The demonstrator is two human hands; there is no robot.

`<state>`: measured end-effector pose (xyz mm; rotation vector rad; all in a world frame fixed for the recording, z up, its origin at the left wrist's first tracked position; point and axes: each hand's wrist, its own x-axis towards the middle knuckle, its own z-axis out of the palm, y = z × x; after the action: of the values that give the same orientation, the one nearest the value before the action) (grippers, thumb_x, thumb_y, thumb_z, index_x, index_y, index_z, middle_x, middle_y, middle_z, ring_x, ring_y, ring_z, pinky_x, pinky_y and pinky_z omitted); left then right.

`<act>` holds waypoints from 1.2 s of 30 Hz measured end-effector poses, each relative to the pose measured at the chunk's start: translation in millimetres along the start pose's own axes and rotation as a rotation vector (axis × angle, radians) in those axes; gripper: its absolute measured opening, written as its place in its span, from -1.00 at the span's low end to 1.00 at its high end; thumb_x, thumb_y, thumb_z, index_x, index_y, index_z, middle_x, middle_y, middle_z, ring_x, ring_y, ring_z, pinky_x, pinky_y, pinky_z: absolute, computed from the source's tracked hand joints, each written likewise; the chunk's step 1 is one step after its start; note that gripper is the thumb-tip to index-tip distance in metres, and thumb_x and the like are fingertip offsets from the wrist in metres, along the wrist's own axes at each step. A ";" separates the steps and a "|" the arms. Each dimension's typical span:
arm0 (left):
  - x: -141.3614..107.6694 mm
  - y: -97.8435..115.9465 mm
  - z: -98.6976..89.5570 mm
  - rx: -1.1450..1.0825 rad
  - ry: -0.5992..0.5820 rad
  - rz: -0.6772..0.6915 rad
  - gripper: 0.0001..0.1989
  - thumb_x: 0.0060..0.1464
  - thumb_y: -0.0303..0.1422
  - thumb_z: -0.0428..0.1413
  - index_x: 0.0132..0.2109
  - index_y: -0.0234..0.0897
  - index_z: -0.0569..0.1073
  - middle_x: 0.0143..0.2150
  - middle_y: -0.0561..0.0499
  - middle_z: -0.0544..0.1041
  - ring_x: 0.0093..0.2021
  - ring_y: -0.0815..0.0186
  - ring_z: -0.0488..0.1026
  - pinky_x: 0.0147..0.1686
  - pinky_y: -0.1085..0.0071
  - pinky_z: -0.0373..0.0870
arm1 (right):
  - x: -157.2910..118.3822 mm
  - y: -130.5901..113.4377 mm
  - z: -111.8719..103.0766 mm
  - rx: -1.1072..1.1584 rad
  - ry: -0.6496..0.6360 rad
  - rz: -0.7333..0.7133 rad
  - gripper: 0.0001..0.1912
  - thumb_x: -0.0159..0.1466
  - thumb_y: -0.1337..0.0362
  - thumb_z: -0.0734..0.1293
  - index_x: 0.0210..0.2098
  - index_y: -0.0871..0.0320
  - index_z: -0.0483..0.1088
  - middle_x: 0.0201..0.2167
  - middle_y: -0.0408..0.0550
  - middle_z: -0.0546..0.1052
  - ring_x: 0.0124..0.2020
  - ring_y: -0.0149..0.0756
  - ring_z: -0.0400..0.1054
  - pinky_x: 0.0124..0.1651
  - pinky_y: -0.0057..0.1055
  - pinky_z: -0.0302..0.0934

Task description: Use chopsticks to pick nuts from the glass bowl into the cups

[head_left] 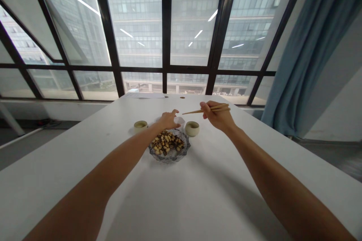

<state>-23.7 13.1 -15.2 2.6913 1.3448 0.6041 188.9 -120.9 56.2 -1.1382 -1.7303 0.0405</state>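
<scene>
My right hand (216, 115) holds a pair of wooden chopsticks (194, 112), their tips pointing left above the table. Close to a small white cup (180, 121), my left hand (168, 120) has its thumb and fingers apart; whether it touches the cup I cannot tell. Just below that hand sits a clear, faceted glass bowl (169, 159) with a mix of pale nuts and dark, seed-like pieces (164, 144). A greenish-beige cup (192, 128) stands right of the white cup, and a similar cup (140, 126) is left of my forearm.
Everything stands on a long white table (158, 203). Toward its far end lie a white sheet (147, 96) and two small round brownish spots (182, 97). Dark-framed windows (195, 22) rise behind, and a blue curtain (308, 56) hangs at the right.
</scene>
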 end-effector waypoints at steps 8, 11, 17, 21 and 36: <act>-17.4 -35.8 -21.3 0.113 0.037 -0.003 -0.44 0.19 -0.01 0.10 0.23 -0.19 0.34 0.24 -0.14 0.50 0.28 0.04 0.38 0.37 -0.01 -0.03 | -7.1 -31.2 -7.2 0.183 -0.462 0.145 -0.38 0.29 -0.26 0.27 -0.56 0.16 0.41 -0.78 -0.10 0.41 -0.76 -0.37 0.28 -0.64 -0.44 0.15; -37.1 -59.9 -29.9 0.174 0.131 -0.052 -0.51 0.24 -0.01 0.05 0.17 -0.19 0.42 0.24 -0.11 0.50 0.26 0.05 0.39 0.37 0.04 0.00 | -11.3 -32.9 4.0 0.164 -0.618 0.117 -0.45 0.31 -0.18 0.30 -0.55 0.15 0.42 -0.74 -0.10 0.46 -0.72 -0.37 0.33 -0.60 -0.45 0.20; -77.5 -97.9 -24.0 0.158 0.231 -0.144 -0.57 0.23 -0.03 0.07 0.10 -0.17 0.47 0.15 -0.11 0.55 0.19 0.07 0.43 0.27 0.12 0.23 | -11.4 -24.8 19.1 0.060 -0.483 0.019 -0.48 0.35 -0.10 0.28 -0.56 0.14 0.39 -0.67 -0.06 0.53 -0.64 -0.35 0.38 -0.53 -0.45 0.21; -97.4 -108.5 -11.2 0.096 0.356 -0.151 -0.58 0.19 -0.08 0.13 0.11 -0.16 0.44 0.18 -0.11 0.52 0.21 0.08 0.41 0.27 0.12 0.23 | -9.7 -20.2 17.7 0.058 -0.350 0.013 -0.41 0.36 -0.19 0.23 -0.53 0.16 0.42 -0.64 -0.02 0.54 -0.62 -0.33 0.38 -0.56 -0.44 0.17; -106.3 -116.8 14.1 -0.255 0.596 -0.370 -0.44 0.05 -0.07 0.28 0.13 -0.18 0.36 0.15 -0.13 0.52 0.12 0.15 0.49 0.13 0.22 0.40 | -10.9 -37.5 8.5 0.080 -0.383 0.041 -0.38 0.30 -0.26 0.28 -0.51 0.18 0.46 -0.67 -0.02 0.51 -0.66 -0.35 0.34 -0.62 -0.45 0.12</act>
<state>-163.6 3.1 -89.0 2.0548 1.6810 1.4794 158.1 -145.4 63.2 -1.1598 -2.0193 0.3709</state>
